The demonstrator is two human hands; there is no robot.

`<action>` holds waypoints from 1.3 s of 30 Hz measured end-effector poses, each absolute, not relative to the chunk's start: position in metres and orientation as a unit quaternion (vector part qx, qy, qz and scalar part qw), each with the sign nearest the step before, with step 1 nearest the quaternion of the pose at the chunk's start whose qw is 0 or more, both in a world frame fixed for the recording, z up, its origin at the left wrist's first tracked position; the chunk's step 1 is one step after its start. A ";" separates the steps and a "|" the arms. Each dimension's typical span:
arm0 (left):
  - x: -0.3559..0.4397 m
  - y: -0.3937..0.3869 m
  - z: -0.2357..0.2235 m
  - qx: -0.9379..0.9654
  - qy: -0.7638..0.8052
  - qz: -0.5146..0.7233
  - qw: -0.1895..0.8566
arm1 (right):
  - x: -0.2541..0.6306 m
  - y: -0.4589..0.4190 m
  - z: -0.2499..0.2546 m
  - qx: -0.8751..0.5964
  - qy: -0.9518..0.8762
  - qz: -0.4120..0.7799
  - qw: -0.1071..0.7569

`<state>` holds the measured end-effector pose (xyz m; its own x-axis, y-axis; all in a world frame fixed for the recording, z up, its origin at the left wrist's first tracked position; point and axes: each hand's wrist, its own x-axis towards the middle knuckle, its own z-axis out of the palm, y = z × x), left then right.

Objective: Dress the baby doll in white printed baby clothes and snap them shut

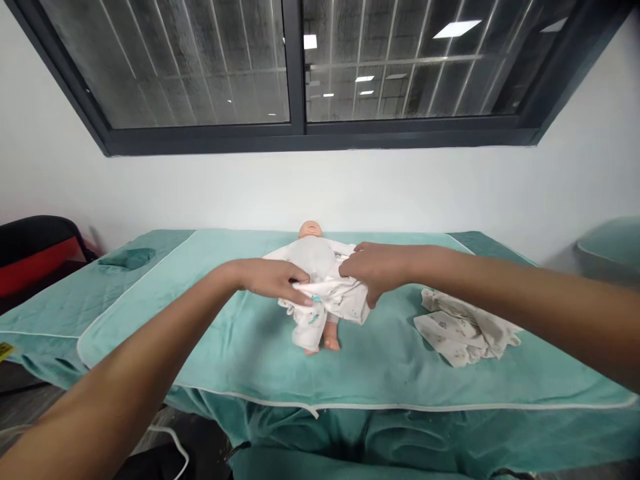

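So there's a beige-pink baby doll (pixel 311 230) lying on its back on a bed with a fuzzy teal cover (pixel 225 347), head toward the white wall (pixel 320 190), feet toward the person. The left hand (pixel 273 279) pinches a fold of the white cotton garment with small coloured prints (pixel 345 293) over its lower body; the right hand (pixel 385 267) grips the other side, fingertips partly hidden. A crumpled off-white patterned cloth (pixel 465 333) lies off to the right, well apart from the doll.
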<state>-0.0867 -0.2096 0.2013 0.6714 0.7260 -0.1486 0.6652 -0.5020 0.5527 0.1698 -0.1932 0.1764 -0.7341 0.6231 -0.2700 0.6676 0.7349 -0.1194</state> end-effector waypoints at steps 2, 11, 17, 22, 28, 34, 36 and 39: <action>-0.085 -0.209 0.216 0.877 0.376 0.017 0.301 | 0.164 -0.195 0.197 0.349 0.924 -0.057 0.148; -0.082 -0.221 0.251 0.773 0.415 0.450 0.167 | 0.154 -0.215 0.283 0.344 0.865 -0.289 -0.223; -0.079 -0.191 0.197 0.605 0.463 0.624 0.172 | 0.109 -0.171 0.241 0.246 0.684 -0.519 -0.450; -0.099 -0.173 0.099 0.539 0.561 0.596 0.199 | 0.054 -0.109 0.146 0.277 0.628 -0.592 -0.423; -0.084 -0.187 0.022 0.653 0.531 0.505 0.190 | 0.041 -0.042 0.061 0.469 0.686 -0.423 -0.361; -0.058 -0.168 0.004 0.770 0.510 0.343 0.172 | 0.099 0.030 0.030 0.563 0.674 -0.276 -0.390; -0.067 -0.154 -0.003 0.784 0.528 0.301 0.124 | 0.121 0.045 0.017 0.602 0.655 -0.253 -0.380; -0.096 -0.135 -0.009 0.775 0.577 0.239 0.097 | 0.146 0.061 0.000 0.635 0.644 -0.267 -0.333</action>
